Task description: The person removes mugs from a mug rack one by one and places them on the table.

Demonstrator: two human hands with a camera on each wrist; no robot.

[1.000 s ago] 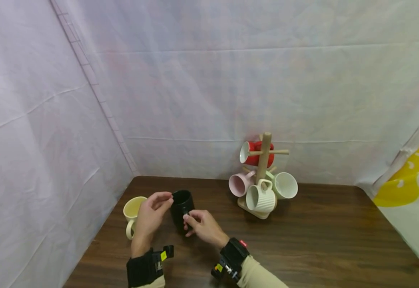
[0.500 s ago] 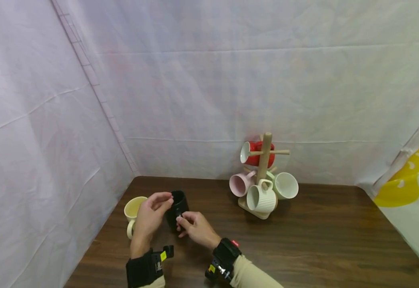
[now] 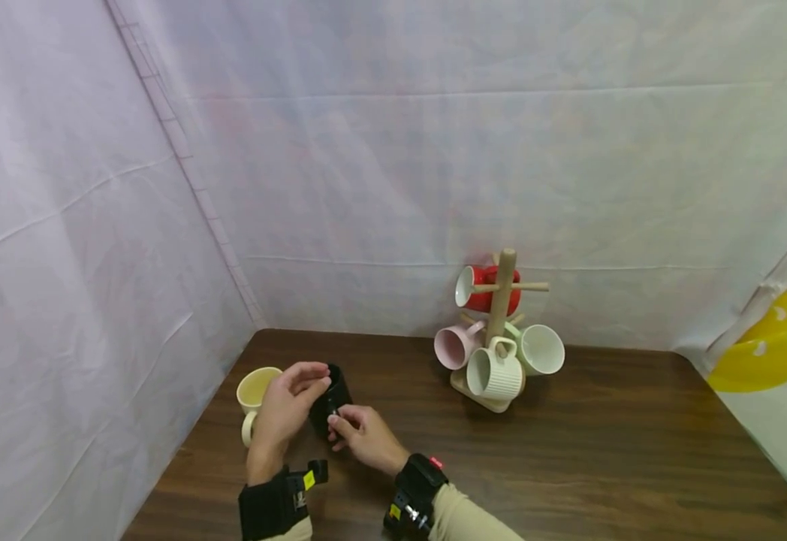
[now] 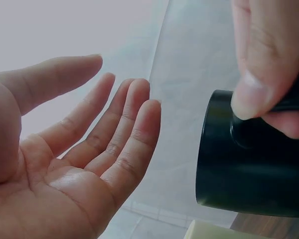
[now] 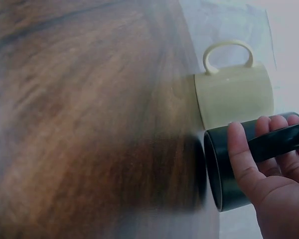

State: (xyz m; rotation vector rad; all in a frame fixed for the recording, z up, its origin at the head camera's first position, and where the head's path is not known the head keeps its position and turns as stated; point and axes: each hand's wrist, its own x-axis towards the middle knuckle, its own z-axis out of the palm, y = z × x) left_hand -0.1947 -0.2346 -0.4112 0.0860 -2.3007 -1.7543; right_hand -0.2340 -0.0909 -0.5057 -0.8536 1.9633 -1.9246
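Observation:
A black mug [image 3: 340, 389] is at the left of the table, and my right hand [image 3: 369, 439] grips its handle. The right wrist view shows the right hand's fingers around the handle, close to the mug's dark side [image 5: 226, 172]. My left hand [image 3: 285, 409] is just left of the black mug, covering part of its rim in the head view. In the left wrist view the left hand's palm faces up, fingers loosely extended and apart from the mug [image 4: 239, 179]. A pale yellow mug [image 3: 253, 389] stands left of the left hand, its handle toward me.
Right of centre stands a wooden mug tree [image 3: 502, 300]. From it hang a red mug [image 3: 481, 289], a pink mug [image 3: 456, 347], a ribbed white mug [image 3: 498, 374] and a pale green-handled mug [image 3: 542, 350]. White cloth [image 3: 393, 188] encloses the brown table [image 3: 603, 436] behind and left.
My right hand has moved left and slightly toward me, bringing the black mug closer to the left hand. The left hand has hardly moved.

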